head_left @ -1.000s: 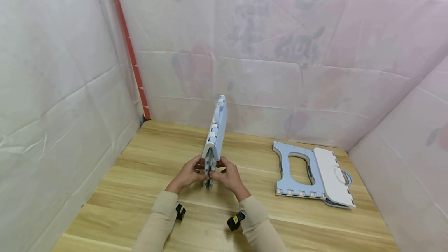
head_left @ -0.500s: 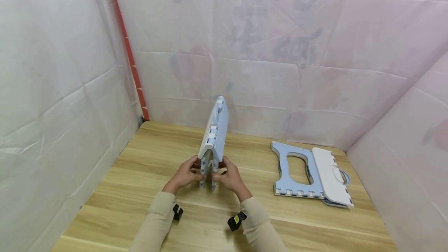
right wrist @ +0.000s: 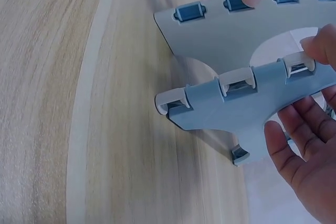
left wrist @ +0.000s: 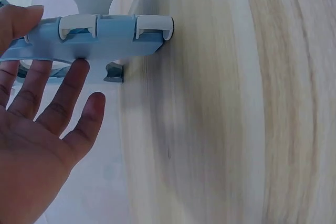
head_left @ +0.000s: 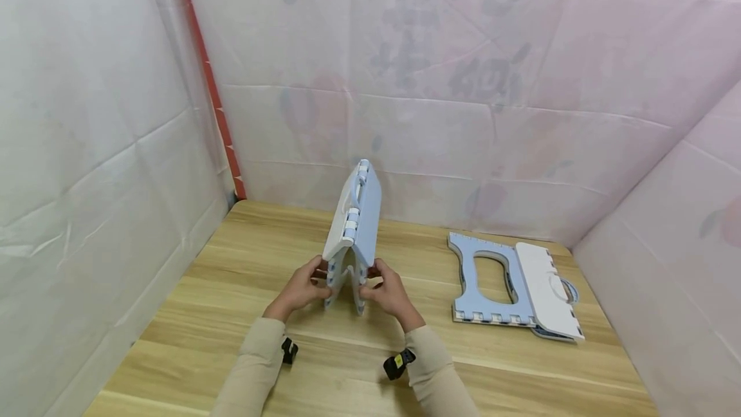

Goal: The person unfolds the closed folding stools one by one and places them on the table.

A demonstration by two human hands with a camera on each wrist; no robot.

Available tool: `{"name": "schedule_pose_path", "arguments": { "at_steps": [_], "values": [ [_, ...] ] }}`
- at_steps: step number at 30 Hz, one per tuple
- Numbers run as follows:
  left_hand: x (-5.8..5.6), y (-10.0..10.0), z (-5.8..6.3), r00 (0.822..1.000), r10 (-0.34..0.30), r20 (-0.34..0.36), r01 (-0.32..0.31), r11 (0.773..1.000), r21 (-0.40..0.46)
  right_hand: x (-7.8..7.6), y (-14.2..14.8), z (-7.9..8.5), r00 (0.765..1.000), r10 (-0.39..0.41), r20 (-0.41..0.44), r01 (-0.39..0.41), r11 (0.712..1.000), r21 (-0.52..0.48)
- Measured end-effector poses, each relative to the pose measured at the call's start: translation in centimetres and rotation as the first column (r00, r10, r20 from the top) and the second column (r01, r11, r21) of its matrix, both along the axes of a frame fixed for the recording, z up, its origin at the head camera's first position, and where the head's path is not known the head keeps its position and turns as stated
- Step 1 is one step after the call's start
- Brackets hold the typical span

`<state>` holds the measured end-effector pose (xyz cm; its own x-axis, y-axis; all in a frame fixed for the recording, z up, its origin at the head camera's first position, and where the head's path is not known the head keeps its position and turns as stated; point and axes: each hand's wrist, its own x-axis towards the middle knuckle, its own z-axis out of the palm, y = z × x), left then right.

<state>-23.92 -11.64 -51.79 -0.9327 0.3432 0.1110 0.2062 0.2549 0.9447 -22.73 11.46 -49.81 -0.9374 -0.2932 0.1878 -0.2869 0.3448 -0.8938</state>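
A white and light blue folding stool point(head_left: 368, 217) stands partly unfolded in the middle of the table, its top peaked along the hinge line. My left hand point(head_left: 296, 288) grips the left leg panel's hinged edge. On the opposite side, my right hand point(head_left: 391, 289) holds the right leg panel. In the left wrist view, the thumb point(left wrist: 23, 19) lies on top of the hinged edge and the fingers reach underneath. The right wrist view has both leg panels spread apart, with a thumb point(right wrist: 320, 45) on the nearer edge. A blue carrying handle point(head_left: 356, 192) sits at the top fold.
Another folding stool point(head_left: 547, 288), white and light blue, lies folded flat at the right of the wooden table point(head_left: 231, 314). Its carrying handle points right. White sheeting point(head_left: 428, 82) hangs close behind the table and along both sides.
The stool's two leg panels have moved apart, and the top has spread wider at its fold. My left hand has shifted left and my right hand right, each keeping its hold.
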Motion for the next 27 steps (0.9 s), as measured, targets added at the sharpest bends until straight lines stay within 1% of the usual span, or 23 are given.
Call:
{"name": "schedule_pose_path", "arguments": {
  "at_steps": [4, 7, 11, 12, 16, 22, 23, 27],
  "values": [
    [0.2, -0.2, 0.5, 1.0, 0.009, -0.015, -0.01, 1.0, -0.02, -0.1, 0.2, -0.1, 1.0, 0.005, -0.002, -0.005, 1.0, -0.013],
    [0.9, -0.3, 1.9, 1.0, 0.0, -0.026, 0.0, 1.0, -0.026, -0.1, 0.3, 0.0, 1.0, 0.011, -0.002, -0.011, 1.0, -0.009],
    [1.8, -0.5, 3.8, 1.0, -0.005, -0.006, 0.005, 1.0, -0.029, -0.1, 0.3, 0.1, 1.0, 0.001, 0.015, -0.001, 1.0, 0.006],
    [1.8, -0.5, 3.9, 1.0, 0.0, 0.003, 0.0, 1.0, -0.026, -0.1, 0.3, 0.1, 1.0, -0.003, 0.019, 0.002, 1.0, 0.011],
    [2.0, -0.7, 4.3, 1.0, 0.01, 0.001, -0.01, 0.999, -0.033, -0.2, 0.3, 0.1, 1.0, -0.005, 0.026, 0.004, 0.999, 0.04],
    [1.9, -1.1, 4.2, 1.0, 0.01, 0.011, -0.009, 1.0, -0.021, -0.3, 0.5, 0.1, 1.0, 0.005, 0.025, -0.007, 0.997, 0.079],
    [1.9, -1.2, 4.2, 1.0, 0.005, 0.014, -0.005, 1.0, -0.016, -0.3, 0.5, 0.2, 1.0, 0.005, 0.029, -0.007, 0.997, 0.078],
    [1.8, -1.6, 4.0, 0.999, -0.015, 0.029, 0.014, 1.0, 0.008, 0.5, 0.5, 2.1, 0.999, 0.032, 0.023, -0.033, 0.997, 0.063]
  ]
}}
